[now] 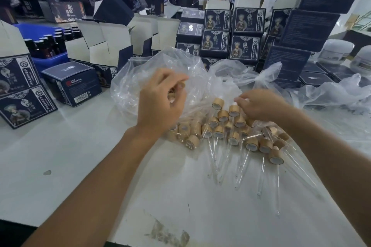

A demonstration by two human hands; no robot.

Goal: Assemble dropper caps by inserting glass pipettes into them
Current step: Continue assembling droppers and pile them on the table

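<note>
Several wood-coloured dropper caps point(222, 115) lie in a heap on the white table point(80, 156), many with clear glass pipettes point(244, 163) pointing toward me. My left hand point(160, 102) hovers above the heap's left side, fingers curled round a wood-coloured cap point(176, 88) that is partly hidden and blurred. My right hand point(261, 104) is over the heap's right side and pinches a small white piece point(245, 100) at its fingertips; what that piece is I cannot tell.
A crumpled clear plastic bag point(160, 66) lies just behind the heap, more plastic point(331, 94) to the right. Dark blue printed boxes point(230, 34) are stacked at the back and left. A blue crate point(48, 46) of brown bottles stands far left. A person sits beyond the boxes.
</note>
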